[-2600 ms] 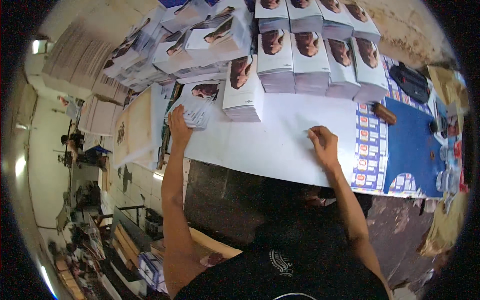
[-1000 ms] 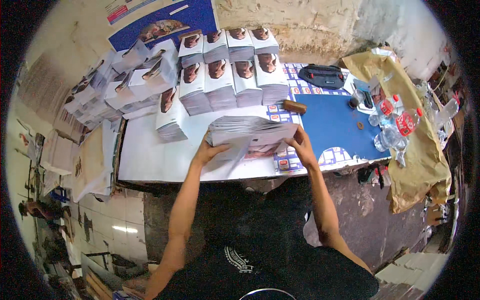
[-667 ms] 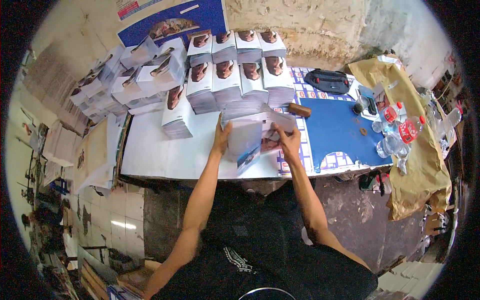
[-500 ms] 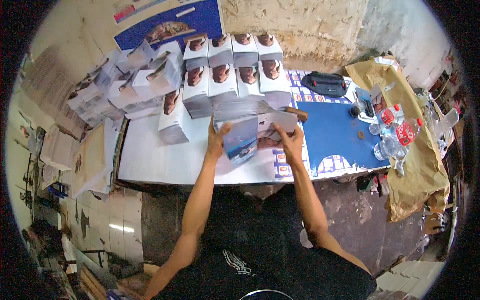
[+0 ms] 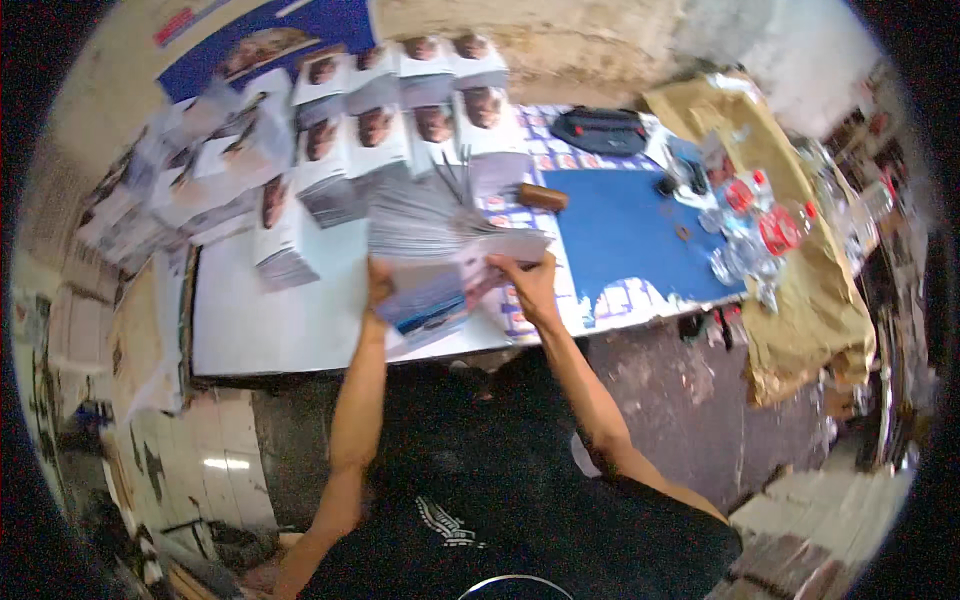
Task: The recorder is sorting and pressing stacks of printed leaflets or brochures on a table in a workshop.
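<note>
Between my two hands is a thick stack of printed sheets point(image 5: 425, 225), its edges fanned out toward the far side. A blue sea-like picture shows on the near face, tilted toward me. My left hand point(image 5: 379, 287) is closed on the stack's left side, though blur softens its fingers. On the right edge, my right hand point(image 5: 532, 285) grips with the thumb on top. A few sheets stick up at the far right of the fan. Just beyond my right hand lies a brown block point(image 5: 542, 197).
Rows of stacked printed sheets point(image 5: 375, 140) stand behind, with looser piles point(image 5: 215, 165) at left. One separate stack point(image 5: 283, 240) sits left of my hands. To the right are a blue sheet point(image 5: 630, 230), black pouch point(image 5: 600, 131), plastic bottles point(image 5: 780, 230) and brown paper point(image 5: 800, 330).
The stack in my hands has bent and fanned wider, and a few sheets now stand up at its far side. The whole view has shifted, moving the table leftward in the picture.
</note>
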The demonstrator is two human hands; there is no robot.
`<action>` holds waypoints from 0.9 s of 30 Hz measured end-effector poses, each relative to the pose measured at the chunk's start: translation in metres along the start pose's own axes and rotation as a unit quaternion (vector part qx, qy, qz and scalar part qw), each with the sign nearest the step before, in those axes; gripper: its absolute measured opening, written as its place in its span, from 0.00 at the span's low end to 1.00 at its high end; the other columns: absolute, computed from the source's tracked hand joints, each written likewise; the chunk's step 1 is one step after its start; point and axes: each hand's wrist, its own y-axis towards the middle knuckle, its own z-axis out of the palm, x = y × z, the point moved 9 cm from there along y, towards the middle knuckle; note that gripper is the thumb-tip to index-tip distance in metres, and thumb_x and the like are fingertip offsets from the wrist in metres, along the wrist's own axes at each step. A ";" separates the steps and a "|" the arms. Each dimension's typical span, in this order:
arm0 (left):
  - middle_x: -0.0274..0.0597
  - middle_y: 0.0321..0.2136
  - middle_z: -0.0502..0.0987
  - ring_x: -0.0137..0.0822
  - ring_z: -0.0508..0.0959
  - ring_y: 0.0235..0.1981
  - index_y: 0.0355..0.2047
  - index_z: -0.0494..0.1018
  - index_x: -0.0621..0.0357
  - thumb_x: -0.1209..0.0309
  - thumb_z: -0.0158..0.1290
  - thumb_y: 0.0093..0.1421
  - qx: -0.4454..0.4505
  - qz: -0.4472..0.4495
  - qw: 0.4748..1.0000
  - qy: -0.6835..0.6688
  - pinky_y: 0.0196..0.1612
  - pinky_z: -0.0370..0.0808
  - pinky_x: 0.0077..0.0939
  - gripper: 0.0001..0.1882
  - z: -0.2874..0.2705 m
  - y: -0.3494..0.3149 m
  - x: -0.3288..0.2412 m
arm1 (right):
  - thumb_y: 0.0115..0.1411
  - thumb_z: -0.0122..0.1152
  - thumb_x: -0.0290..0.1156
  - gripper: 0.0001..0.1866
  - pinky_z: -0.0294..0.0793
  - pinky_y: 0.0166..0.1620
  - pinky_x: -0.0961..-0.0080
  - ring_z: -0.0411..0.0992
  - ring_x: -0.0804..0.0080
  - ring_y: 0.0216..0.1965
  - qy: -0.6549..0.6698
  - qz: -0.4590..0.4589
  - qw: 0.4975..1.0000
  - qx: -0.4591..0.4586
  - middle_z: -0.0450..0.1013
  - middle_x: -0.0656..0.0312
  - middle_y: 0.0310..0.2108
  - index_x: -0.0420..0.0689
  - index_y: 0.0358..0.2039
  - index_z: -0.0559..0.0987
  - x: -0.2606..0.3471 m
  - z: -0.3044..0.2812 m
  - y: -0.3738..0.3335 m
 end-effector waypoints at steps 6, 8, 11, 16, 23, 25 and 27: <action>0.47 0.66 0.63 0.37 0.60 0.67 0.70 0.54 0.61 0.40 0.38 0.68 -0.005 -0.027 0.998 -0.056 0.70 0.52 0.34 0.42 -0.005 -0.025 0.004 | 0.50 0.77 0.35 0.26 0.74 0.50 0.69 0.75 0.70 0.45 -0.041 -0.037 0.997 0.062 0.79 0.59 0.39 0.38 0.47 0.79 -0.027 -0.015 -0.015; 0.47 0.66 0.62 0.36 0.60 0.68 0.70 0.53 0.61 0.40 0.36 0.69 -0.019 -0.020 0.997 -0.078 0.70 0.52 0.34 0.42 0.000 -0.033 0.018 | 0.51 0.76 0.34 0.26 0.74 0.50 0.69 0.75 0.70 0.45 -0.023 -0.025 0.999 0.023 0.79 0.59 0.40 0.39 0.48 0.78 -0.050 -0.014 -0.022; 0.47 0.66 0.62 0.36 0.59 0.68 0.70 0.53 0.62 0.39 0.32 0.70 0.001 -0.013 0.992 -0.127 0.71 0.51 0.35 0.42 0.010 -0.013 0.000 | 0.56 0.73 0.29 0.17 0.77 0.42 0.74 0.77 0.76 0.35 0.042 0.003 0.999 0.033 0.81 0.61 0.36 0.39 0.44 0.80 -0.051 -0.011 -0.018; 0.49 0.67 0.61 0.37 0.57 0.70 0.70 0.53 0.63 0.37 0.18 0.70 0.105 0.086 0.987 -0.081 0.72 0.47 0.34 0.45 0.078 0.065 -0.107 | 0.57 0.72 0.29 0.11 0.76 0.39 0.76 0.76 0.79 0.34 -0.034 0.043 0.998 0.033 0.81 0.64 0.33 0.38 0.38 0.84 -0.053 -0.024 -0.024; 0.47 0.66 0.63 0.38 0.61 0.67 0.69 0.55 0.66 0.31 0.29 0.66 0.224 -0.133 0.938 -0.227 0.69 0.56 0.34 0.50 0.133 0.087 -0.089 | 0.60 0.67 0.28 0.09 0.75 0.40 0.77 0.76 0.78 0.34 -0.054 0.078 0.993 0.065 0.81 0.65 0.32 0.38 0.39 0.85 -0.058 -0.026 -0.028; 0.47 0.66 0.63 0.38 0.61 0.67 0.69 0.55 0.65 0.31 0.30 0.66 0.229 -0.122 0.942 -0.214 0.69 0.56 0.34 0.50 0.131 0.089 -0.094 | 0.61 0.65 0.26 0.08 0.75 0.42 0.76 0.77 0.77 0.36 -0.006 0.018 0.997 0.081 0.81 0.65 0.33 0.37 0.39 0.85 -0.044 -0.018 -0.028; 0.47 0.66 0.63 0.38 0.61 0.67 0.69 0.55 0.65 0.31 0.30 0.66 0.230 -0.111 0.946 -0.198 0.69 0.56 0.34 0.50 0.127 0.095 -0.099 | 0.62 0.63 0.24 0.07 0.75 0.44 0.75 0.76 0.77 0.37 -0.024 0.006 0.995 0.097 0.81 0.64 0.34 0.37 0.39 0.84 -0.039 -0.015 -0.028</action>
